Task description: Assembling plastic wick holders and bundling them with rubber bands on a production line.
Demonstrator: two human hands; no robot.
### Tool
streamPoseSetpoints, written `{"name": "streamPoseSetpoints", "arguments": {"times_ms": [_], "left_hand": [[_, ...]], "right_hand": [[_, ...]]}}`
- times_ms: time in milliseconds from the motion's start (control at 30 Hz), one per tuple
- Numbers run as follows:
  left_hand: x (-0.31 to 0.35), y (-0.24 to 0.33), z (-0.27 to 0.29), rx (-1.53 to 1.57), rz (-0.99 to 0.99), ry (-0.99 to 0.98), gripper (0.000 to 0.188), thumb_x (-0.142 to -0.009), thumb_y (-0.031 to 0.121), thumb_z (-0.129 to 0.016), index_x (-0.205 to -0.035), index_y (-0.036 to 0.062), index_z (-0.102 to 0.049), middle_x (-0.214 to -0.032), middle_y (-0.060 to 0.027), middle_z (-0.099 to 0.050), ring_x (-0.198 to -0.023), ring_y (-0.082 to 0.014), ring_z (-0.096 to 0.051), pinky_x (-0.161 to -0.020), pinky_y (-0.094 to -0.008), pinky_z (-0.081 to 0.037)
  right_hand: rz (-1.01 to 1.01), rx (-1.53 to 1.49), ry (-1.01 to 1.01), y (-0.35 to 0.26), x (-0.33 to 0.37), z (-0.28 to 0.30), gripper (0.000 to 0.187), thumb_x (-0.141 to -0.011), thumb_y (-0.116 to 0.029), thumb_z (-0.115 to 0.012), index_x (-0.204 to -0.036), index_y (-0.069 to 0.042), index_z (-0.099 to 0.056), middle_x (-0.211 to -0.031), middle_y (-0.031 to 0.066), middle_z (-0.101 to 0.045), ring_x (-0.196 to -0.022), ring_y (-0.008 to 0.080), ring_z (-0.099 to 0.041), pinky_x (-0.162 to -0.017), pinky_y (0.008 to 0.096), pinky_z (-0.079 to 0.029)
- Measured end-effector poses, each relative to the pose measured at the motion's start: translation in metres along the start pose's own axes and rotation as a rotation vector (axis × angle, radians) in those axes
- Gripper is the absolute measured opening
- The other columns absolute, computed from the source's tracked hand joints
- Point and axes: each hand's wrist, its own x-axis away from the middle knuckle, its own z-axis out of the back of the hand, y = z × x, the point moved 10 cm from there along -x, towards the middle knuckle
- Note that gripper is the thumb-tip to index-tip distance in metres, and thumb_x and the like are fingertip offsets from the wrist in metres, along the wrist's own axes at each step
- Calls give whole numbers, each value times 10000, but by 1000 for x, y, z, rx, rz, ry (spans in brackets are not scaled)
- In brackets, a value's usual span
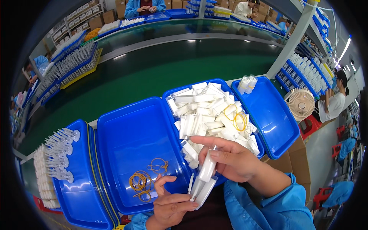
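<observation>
In front of my body, my right hand (235, 161) pinches a white rectangular piece with a clear cover (207, 168) between thumb and fingers, its index finger stretched out to the left. Lower down, my left hand (172, 205) grips several similar white pieces (205, 193) at their lower ends, index finger raised. The piece in my right hand meets the upper ends of those in my left. Just beyond my hands, a blue tray (167, 95) is heaped with white pieces in clear covers (203, 115). Yellow rubber bands (240, 120) lie on the heap.
To the left, a blue tray (130, 119) holds brownish rubber bands (140, 184). Farther left, stacked trays (82, 203) carry clear stemmed parts (61, 153). At right are another blue tray (268, 111), a small fan (301, 104) and a cardboard box (297, 165). A green conveyor (172, 61) runs behind.
</observation>
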Motion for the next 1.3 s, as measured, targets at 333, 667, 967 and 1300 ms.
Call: {"name": "streamPoseSetpoints", "arguments": {"times_ms": [333, 667, 967, 1300], "left_hand": [[4, 5, -12, -68, -111, -132, 88, -657, 225, -735, -729, 202, -690, -847, 61, -637, -1037, -296, -437, -989, -461, -203], [6, 14, -3, -39, -30, 15, 231, -760, 269, -688, -870, 120, -550, -978, -137, -553, -992, -314, -502, -953, -552, -257], [10, -19, 16, 183, 155, 188, 200, -760, 249, -693, -748, 94, -566, -979, -141, -589, -1187, -397, -340, -990, -511, -207], [14, -15, 18, -43, 101, 24, 125, -668, 198, -746, -758, 154, -672, -925, -55, -597, -1105, -364, -394, -983, -497, -178]], "right_hand": [[310, 863, 94, -38, 31, -13, 411, -845, -44, -573, -1246, -14, -492, -910, 81, -641, -803, 82, -561, -665, 212, -447], [420, 860, -132, 5, 36, -46, 368, -840, -83, -595, -1198, -16, -541, -924, 82, -651, -937, 219, -573, -855, 336, -419], [727, 1894, 380, -86, 3, -22, 366, -712, -134, -675, -1057, -48, -587, -1088, 112, -523, -1009, 291, -479, -854, 413, -367], [622, 1595, 302, -84, -14, -16, 352, -773, -136, -664, -1044, -31, -465, -876, 81, -552, -823, 175, -567, -673, 289, -463]]}}
